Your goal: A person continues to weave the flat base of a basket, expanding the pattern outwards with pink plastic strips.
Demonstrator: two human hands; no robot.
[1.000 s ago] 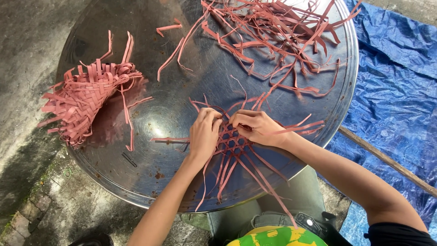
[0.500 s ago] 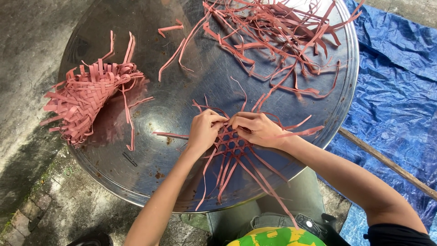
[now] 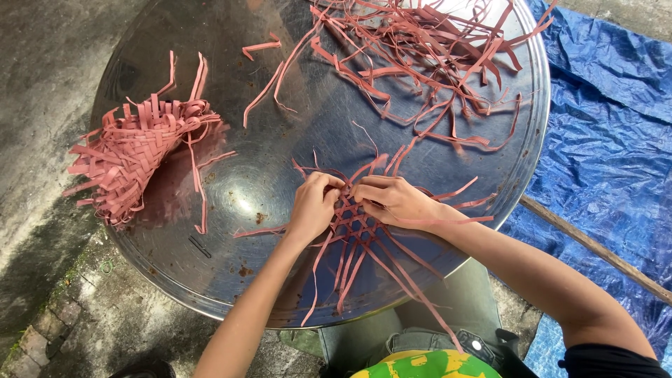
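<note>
Both hands [image 3: 353,203] weave strips [image 3: 353,227] (pink) on tray [image 3: 280,126].

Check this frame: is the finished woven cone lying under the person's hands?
No. The woven cone lies apart at the tray's left edge, while the left hand and right hand press on a flat woven patch.

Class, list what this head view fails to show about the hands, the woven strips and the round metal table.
- Fingertips of the left hand and right hand: curled under, so the grip is hidden.
- Woven mat: its upper part is covered by both hands.
- Loose strips: cut off by the top edge.
- Metal table: its far rim is cut off there too.
</note>
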